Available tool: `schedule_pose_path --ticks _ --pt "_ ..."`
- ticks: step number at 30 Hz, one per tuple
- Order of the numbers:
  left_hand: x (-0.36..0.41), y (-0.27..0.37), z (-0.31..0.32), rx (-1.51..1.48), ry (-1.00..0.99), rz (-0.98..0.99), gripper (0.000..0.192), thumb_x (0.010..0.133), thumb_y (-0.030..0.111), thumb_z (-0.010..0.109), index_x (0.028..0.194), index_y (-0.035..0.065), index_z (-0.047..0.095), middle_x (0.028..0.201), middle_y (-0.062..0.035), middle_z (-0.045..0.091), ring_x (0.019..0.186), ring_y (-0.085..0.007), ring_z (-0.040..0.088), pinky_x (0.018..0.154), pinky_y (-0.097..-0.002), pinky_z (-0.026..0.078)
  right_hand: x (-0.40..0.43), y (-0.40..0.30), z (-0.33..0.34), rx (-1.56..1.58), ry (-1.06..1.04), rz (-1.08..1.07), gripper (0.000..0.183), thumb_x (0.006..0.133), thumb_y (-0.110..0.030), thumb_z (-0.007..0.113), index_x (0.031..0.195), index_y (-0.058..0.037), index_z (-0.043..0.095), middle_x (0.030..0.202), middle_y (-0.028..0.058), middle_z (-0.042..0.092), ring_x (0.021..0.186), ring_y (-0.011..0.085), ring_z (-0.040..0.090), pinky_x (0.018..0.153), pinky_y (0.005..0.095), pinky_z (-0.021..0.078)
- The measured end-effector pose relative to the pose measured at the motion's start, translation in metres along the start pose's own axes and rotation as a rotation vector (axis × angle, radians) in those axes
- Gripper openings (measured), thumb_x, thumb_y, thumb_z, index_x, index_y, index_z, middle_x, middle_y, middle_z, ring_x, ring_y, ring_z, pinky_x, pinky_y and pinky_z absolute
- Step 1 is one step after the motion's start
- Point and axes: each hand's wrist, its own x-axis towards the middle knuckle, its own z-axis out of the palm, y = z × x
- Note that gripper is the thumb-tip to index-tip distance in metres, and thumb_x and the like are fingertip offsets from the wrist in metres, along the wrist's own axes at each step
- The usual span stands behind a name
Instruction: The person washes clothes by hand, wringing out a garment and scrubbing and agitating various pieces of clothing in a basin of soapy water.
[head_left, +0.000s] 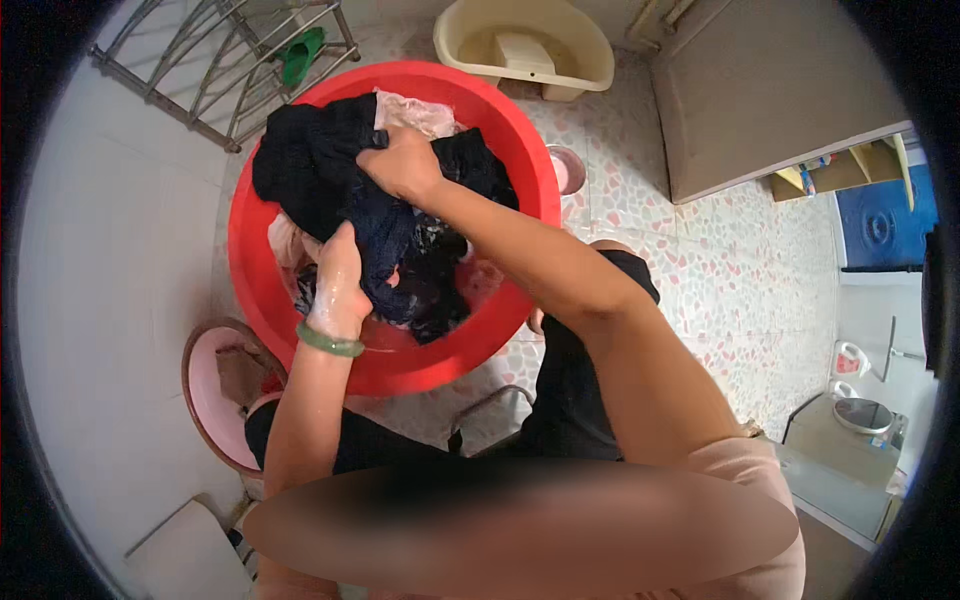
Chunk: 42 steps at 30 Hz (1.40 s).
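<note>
A large round red plastic tub stands on the floor before me with wet laundry and some water in it. Near its middle, my right hand pinches the upper part of a dark navy garment. My left hand, wet and sudsy with a green bangle at the wrist, grips the same garment lower down; its fingers are partly hidden by cloth. Black cloth is bunched at the upper left. A pale pink cloth shows at the far side, and suds cling to the dark fabric below my right hand.
A metal rack with a green slipper stands at upper left. Beyond the tub sits a beige plastic baby bath. A small bowl is right of the tub; a pink basin leans at left. My knees flank the tub's near side.
</note>
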Motion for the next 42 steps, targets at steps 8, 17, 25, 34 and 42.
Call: schedule_pose_path --ticks 8,17,25,34,42 --pt "-0.002 0.027 -0.028 -0.191 -0.104 0.261 0.036 0.085 0.031 0.053 0.108 0.0024 0.053 0.084 0.0010 0.056 0.060 -0.0076 0.048 0.046 -0.0257 0.037 0.040 -0.005 -0.064 1.087 -0.142 0.365 0.034 0.079 -0.031 0.058 0.088 0.0015 0.057 0.075 0.0077 0.060 0.062 0.0186 0.055 0.060 0.0313 0.0447" --pt "-0.011 0.061 -0.047 0.021 -0.239 0.628 0.026 0.085 0.019 0.053 0.103 -0.0008 0.053 0.077 0.0041 0.049 0.070 -0.0021 0.042 0.054 -0.0148 0.031 0.039 -0.017 -0.100 1.307 -0.177 0.326 0.032 0.085 -0.036 0.050 0.085 -0.0044 0.055 0.081 0.0091 0.058 0.075 0.0211 0.056 0.069 0.0359 0.0466" --pt "-0.023 0.057 0.009 0.099 -0.594 0.377 0.039 0.082 0.013 0.056 0.116 0.0018 0.043 0.099 -0.0013 0.053 0.083 -0.0065 0.050 0.073 -0.0207 0.042 0.016 -0.059 -0.070 1.622 -0.683 0.175 0.046 0.088 -0.045 0.036 0.086 -0.0035 0.055 0.092 0.0159 0.060 0.084 0.0278 0.058 0.078 0.0393 0.0457" --pt "-0.016 0.068 -0.008 0.236 -0.204 0.309 0.027 0.081 0.025 0.059 0.099 0.0050 0.054 0.091 0.0012 0.054 0.076 -0.0086 0.052 0.066 -0.0239 0.044 0.006 -0.071 -0.066 0.821 -0.527 -0.147 0.046 0.090 -0.040 0.036 0.101 0.0009 0.055 0.102 0.0103 0.057 0.095 0.0195 0.052 0.087 0.0321 0.0389" --pt "-0.013 0.093 -0.040 0.582 0.244 1.057 0.021 0.080 0.020 0.059 0.084 -0.0013 0.057 0.082 -0.0089 0.058 0.073 -0.0111 0.052 0.067 -0.0237 0.041 0.008 -0.057 -0.067 0.514 -0.331 -0.051 0.048 0.089 -0.043 0.040 0.102 -0.0006 0.058 0.096 0.0077 0.059 0.091 0.0147 0.052 0.086 0.0272 0.0374"
